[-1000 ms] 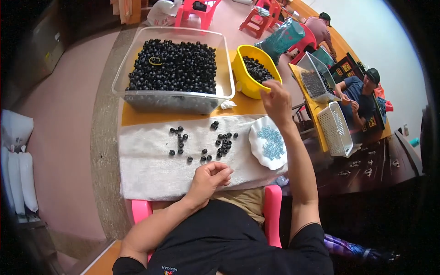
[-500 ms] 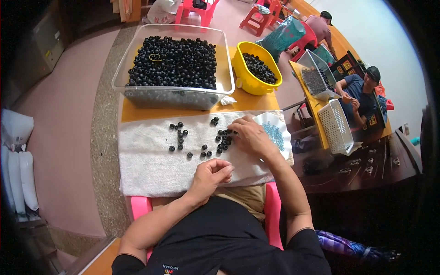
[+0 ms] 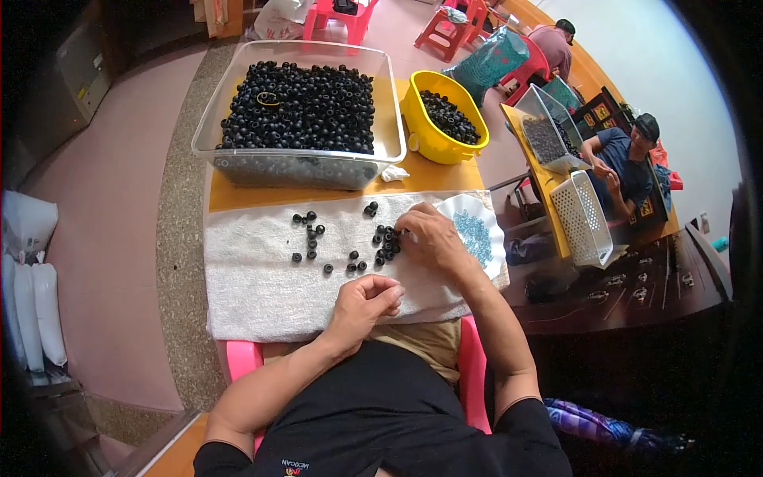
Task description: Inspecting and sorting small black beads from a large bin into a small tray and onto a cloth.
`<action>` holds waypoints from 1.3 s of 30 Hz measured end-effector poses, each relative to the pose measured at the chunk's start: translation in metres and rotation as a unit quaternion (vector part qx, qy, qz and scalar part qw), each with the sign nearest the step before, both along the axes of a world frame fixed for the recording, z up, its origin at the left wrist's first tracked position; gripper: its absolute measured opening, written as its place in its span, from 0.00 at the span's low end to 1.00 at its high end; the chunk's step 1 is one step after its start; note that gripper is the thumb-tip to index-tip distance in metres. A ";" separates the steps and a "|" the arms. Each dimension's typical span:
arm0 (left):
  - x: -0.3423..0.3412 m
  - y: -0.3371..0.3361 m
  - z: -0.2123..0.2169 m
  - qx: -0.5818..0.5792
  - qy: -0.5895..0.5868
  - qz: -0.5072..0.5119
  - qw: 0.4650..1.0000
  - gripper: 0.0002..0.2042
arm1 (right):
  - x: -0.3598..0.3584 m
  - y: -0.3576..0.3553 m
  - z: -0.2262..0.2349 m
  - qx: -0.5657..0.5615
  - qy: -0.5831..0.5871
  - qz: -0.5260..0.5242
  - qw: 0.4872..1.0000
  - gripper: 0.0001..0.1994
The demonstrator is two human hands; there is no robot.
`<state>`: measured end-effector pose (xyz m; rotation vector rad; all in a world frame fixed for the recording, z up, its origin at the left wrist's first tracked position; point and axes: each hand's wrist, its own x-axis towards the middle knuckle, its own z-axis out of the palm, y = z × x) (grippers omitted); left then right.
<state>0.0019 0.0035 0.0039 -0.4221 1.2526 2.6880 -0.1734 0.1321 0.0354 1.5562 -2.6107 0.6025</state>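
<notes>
My left hand rests just above the near part of the white towel. Its thumb and forefinger are pressed together; whatever they may pinch is too small to make out. Over the right side of the towel, my right hand reaches down with bent fingers. Its fingertips touch the edge of a cluster of small round black parts, each with a hole; what lies between them is hidden. More such parts are scattered to the left. A white scalloped dish of tiny light-blue pieces sits beside my right hand.
Behind the towel stand a large clear bin full of black parts and a yellow tub with more. A crumpled white tissue lies between bin and towel. At right, a co-worker sits by a white perforated basket.
Almost nothing differs. My right hand has shifted very slightly at the cluster's edge, its fingers still bent. My left hand keeps its pinch in the same place.
</notes>
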 end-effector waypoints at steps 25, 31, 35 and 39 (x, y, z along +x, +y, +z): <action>-0.001 -0.005 -0.008 0.022 0.034 0.001 0.999 0.09 | 0.089 0.026 0.010 -0.226 -0.189 0.031 0.955 0.17; -0.001 -0.005 -0.010 0.008 0.046 -0.006 0.999 0.09 | 0.092 0.026 0.012 -0.213 -0.181 0.068 0.958 0.18; -0.001 -0.003 -0.012 0.007 0.042 -0.006 0.999 0.09 | 0.096 0.028 0.004 -0.206 -0.121 0.038 0.970 0.19; 0.001 -0.003 -0.007 0.014 0.030 0.016 0.999 0.08 | 0.102 0.027 -0.003 -0.226 -0.065 0.027 0.972 0.18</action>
